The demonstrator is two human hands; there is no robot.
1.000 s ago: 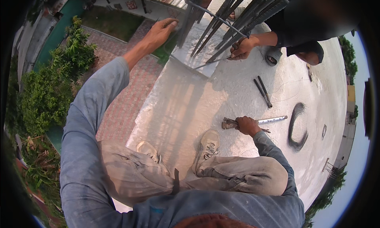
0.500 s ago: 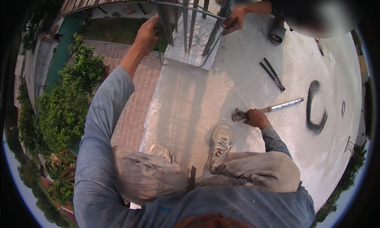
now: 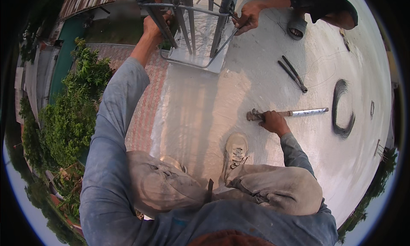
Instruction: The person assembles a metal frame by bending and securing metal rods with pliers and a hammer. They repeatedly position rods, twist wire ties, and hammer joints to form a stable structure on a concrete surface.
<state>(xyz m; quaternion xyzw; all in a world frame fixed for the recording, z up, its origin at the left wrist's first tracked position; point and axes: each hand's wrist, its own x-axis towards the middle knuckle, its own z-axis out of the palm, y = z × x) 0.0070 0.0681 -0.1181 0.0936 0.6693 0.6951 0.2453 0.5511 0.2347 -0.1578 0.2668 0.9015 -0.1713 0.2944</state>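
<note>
Upright rebar [image 3: 169, 36] stands at the nearer left hand [image 3: 152, 27], its grip unclear; the right hand [image 3: 275, 122] clasps a crosswise hammer [image 3: 299, 112].

- Hammer [image 3: 309, 112], three o'clock: rusty brown head; handle brown, then silvery white with dark flecks.
- Upright bars [image 3: 191, 28], twelve o'clock: dark grey.
- Bent metal loop [image 3: 188, 63], twelve o'clock: mid grey.
- Pincers [image 3: 300, 84], two o'clock: black handles.
- Wire coil [image 3: 336, 111], three o'clock: black.
- Slab [image 3: 256, 83], centre: pale grey, a warm cream patch, soft grey shadow stripes.
- Paving [image 3: 143, 113], nine o'clock: pink and grey pattern.
- Shirt [image 3: 239, 222], six o'clock: dusty blue-grey.
- Trousers [image 3: 277, 186], five to seven o'clock: greyish beige.
- Bushes [image 3: 70, 113], nine o'clock: leafy green.
</note>
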